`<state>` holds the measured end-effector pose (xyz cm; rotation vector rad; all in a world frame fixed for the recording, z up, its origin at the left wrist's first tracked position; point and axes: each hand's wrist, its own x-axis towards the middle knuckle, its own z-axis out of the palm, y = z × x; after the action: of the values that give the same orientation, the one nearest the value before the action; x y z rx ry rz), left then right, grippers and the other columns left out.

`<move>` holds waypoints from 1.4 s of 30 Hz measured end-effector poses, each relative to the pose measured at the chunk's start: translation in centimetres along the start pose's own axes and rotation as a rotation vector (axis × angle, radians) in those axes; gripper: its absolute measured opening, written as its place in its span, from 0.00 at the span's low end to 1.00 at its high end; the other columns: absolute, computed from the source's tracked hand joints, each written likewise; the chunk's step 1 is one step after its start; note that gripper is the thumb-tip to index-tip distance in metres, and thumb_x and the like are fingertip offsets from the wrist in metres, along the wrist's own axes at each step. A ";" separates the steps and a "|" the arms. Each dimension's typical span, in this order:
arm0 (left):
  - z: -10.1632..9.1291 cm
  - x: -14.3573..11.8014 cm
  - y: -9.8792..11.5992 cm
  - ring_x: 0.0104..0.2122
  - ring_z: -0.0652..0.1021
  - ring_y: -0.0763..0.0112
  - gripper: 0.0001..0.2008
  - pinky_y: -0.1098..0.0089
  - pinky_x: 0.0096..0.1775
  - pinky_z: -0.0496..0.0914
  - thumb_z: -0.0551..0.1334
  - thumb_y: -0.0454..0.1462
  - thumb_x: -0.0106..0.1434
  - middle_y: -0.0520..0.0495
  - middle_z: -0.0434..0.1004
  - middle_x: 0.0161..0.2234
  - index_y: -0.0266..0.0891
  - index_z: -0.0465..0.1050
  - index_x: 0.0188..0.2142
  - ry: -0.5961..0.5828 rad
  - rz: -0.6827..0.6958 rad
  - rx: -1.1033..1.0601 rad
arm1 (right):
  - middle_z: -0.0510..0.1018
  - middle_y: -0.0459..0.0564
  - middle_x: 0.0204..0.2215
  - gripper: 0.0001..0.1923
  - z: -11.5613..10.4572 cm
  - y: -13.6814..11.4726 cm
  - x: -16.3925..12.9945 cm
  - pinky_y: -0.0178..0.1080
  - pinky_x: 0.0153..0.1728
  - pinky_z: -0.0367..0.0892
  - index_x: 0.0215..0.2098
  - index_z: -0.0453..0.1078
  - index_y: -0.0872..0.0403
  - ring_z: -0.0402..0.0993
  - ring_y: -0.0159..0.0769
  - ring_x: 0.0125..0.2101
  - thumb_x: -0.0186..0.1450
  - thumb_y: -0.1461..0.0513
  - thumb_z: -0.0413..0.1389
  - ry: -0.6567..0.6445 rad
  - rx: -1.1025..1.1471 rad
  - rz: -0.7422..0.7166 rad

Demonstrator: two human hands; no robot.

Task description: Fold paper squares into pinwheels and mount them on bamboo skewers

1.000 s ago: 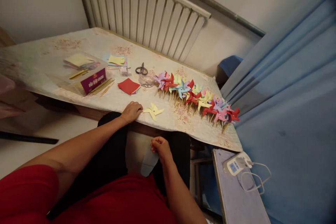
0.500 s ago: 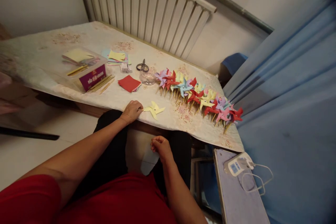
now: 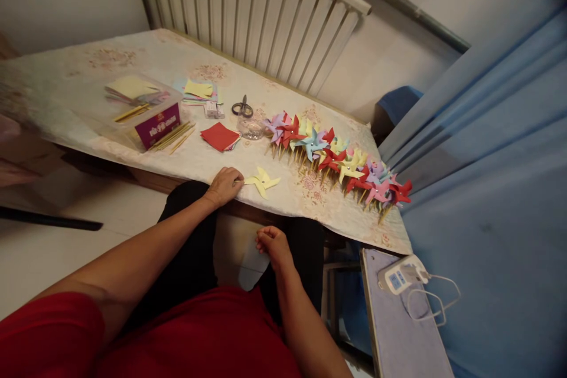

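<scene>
1. Left hand [image 3: 225, 185] resting knuckles-up on the near edge of the desk [image 3: 80, 94], fingers curled together, fingertips touching one blade of the yellow paper pinwheel [image 3: 262, 181]; whether pinching it or merely pressing on it, cannot tell.
2. Yellow paper pinwheel lying flat on the floral cloth near the front edge, just right of the left hand, with no stick visible on it.
3. Right hand [image 3: 271, 244] below the desk edge, over the lap, closed in a loose fist; anything inside the fist too small to make out.
4. Row of finished pinwheels [image 3: 336, 160] on sticks behind and to the right of the yellow one: red, yellow, blue, pink and lilac, overlapping one another, running diagonally toward the right corner.
5. Stack of red paper squares [image 3: 218, 136] behind the left hand, well apart from it.
6. Scissors [image 3: 242, 108] farther back, beside a small clear dish [image 3: 250, 128].
7. Clear plastic box [image 3: 148, 112] with a purple label at left, holding paper; wooden sticks [image 3: 175, 137] lying just beside it.
8. White radiator [image 3: 266, 23] along the wall behind the desk.
</scene>
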<state>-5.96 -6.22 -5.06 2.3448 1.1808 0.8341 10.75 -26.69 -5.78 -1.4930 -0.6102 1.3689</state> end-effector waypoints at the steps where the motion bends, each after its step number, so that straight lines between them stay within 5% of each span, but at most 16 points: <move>1: 0.0 0.0 0.1 0.42 0.73 0.56 0.07 0.56 0.50 0.68 0.58 0.38 0.62 0.41 0.78 0.36 0.39 0.73 0.33 -0.001 -0.001 0.001 | 0.76 0.43 0.18 0.14 0.0 0.0 0.0 0.30 0.17 0.59 0.27 0.71 0.55 0.68 0.27 0.16 0.46 0.55 0.65 -0.002 0.000 0.000; 42: 0.5 0.6 1.8 0.41 0.74 0.55 0.06 0.58 0.46 0.68 0.58 0.36 0.63 0.41 0.77 0.35 0.40 0.73 0.35 -0.002 -0.046 0.111 | 0.76 0.42 0.18 0.15 0.2 0.2 0.4 0.30 0.17 0.60 0.26 0.71 0.54 0.68 0.27 0.16 0.47 0.55 0.67 0.009 -0.029 0.052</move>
<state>-4.29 -6.77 -4.25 2.3954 1.3068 0.7684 10.58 -26.37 -6.14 -1.5468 -0.5916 1.3973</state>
